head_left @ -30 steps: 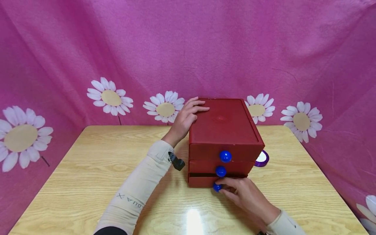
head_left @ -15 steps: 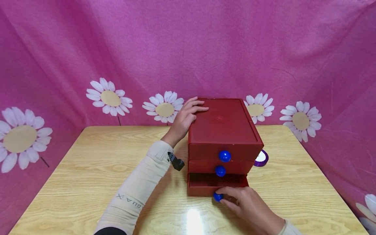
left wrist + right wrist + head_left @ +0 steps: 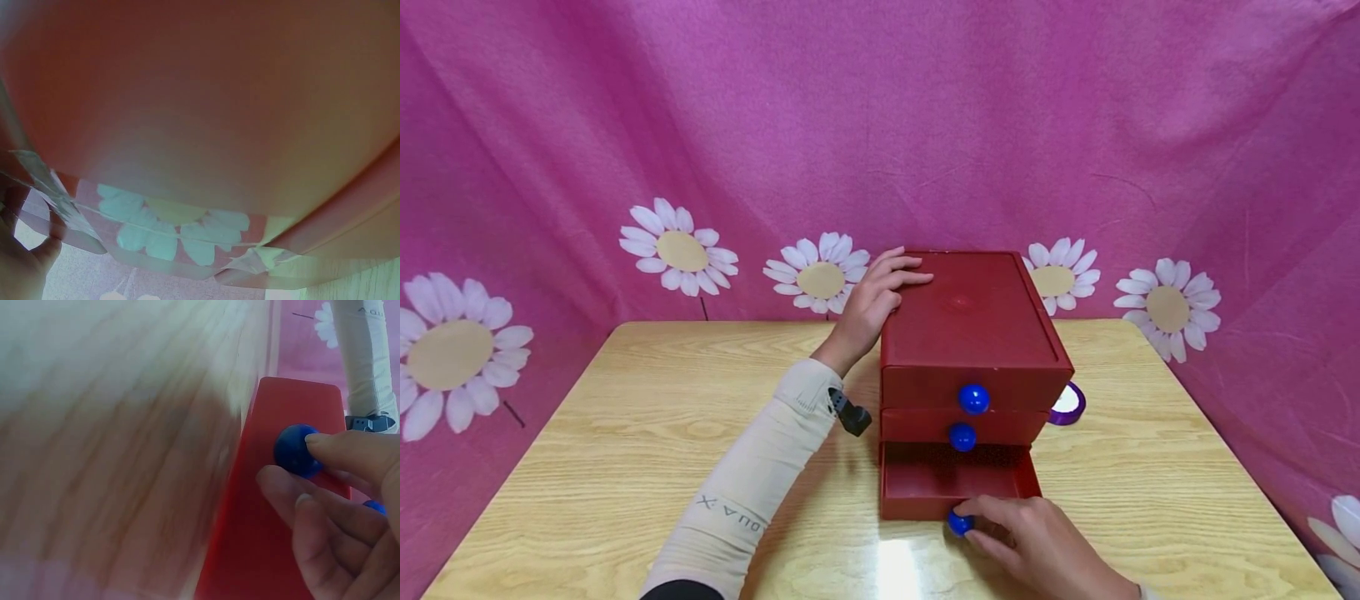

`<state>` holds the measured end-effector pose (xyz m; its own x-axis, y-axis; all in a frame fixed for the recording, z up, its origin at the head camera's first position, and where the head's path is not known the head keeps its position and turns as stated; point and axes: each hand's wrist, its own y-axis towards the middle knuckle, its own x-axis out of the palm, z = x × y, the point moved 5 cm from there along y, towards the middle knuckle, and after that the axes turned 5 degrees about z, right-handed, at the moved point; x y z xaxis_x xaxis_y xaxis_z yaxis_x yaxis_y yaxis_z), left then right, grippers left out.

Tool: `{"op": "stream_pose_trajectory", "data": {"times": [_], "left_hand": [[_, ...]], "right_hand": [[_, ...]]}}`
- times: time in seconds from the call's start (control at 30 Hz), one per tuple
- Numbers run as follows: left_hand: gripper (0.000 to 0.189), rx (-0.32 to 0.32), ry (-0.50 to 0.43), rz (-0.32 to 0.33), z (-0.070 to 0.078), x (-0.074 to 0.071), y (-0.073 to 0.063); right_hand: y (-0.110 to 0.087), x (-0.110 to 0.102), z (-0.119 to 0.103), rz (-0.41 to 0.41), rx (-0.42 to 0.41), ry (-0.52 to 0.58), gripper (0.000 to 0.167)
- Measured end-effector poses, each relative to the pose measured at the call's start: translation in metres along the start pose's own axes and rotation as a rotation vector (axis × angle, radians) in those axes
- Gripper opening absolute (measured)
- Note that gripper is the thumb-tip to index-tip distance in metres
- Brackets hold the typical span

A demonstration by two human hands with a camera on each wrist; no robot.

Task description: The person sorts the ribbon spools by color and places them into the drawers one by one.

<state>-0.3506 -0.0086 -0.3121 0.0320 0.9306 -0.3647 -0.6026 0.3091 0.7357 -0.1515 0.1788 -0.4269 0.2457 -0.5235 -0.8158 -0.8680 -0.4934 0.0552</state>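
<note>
A red drawer box (image 3: 970, 317) with three drawers and round blue knobs stands on the table. Its bottom drawer (image 3: 917, 508) is pulled partway out, and the part of its inside that shows holds nothing. My right hand (image 3: 1037, 537) pinches the bottom drawer's blue knob (image 3: 959, 522) between thumb and fingers; the right wrist view shows the same knob (image 3: 297, 450) up close. My left hand (image 3: 868, 308) rests on the box's upper left edge, its fingers lying on the top. The upper two drawers are closed.
To the right of the box, partly hidden behind it, lies a purple ring-shaped roll (image 3: 1069, 405) with a white centre. The wooden table (image 3: 700, 417) reaches back to a pink cloth (image 3: 850, 125) printed with white daisies.
The bottom drawer has slid out toward me from a narrow gap, with my right hand on its knob moving along. My left hand has stayed on the box.
</note>
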Motion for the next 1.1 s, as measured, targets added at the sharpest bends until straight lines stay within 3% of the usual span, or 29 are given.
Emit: {"op": "stream_pose_trajectory", "data": {"times": [0.5, 1.1], "left_hand": [[0.049, 0.019, -0.010, 0.005, 0.001, 0.000, 0.000], [0.049, 0.022, -0.017, 0.001, 0.000, 0.001, -0.001]], "right_hand": [[-0.009, 0.004, -0.001, 0.039, -0.027, -0.024, 0.031], [-0.019, 0.010, -0.005, -0.039, 0.033, 0.102, 0.025]]}}
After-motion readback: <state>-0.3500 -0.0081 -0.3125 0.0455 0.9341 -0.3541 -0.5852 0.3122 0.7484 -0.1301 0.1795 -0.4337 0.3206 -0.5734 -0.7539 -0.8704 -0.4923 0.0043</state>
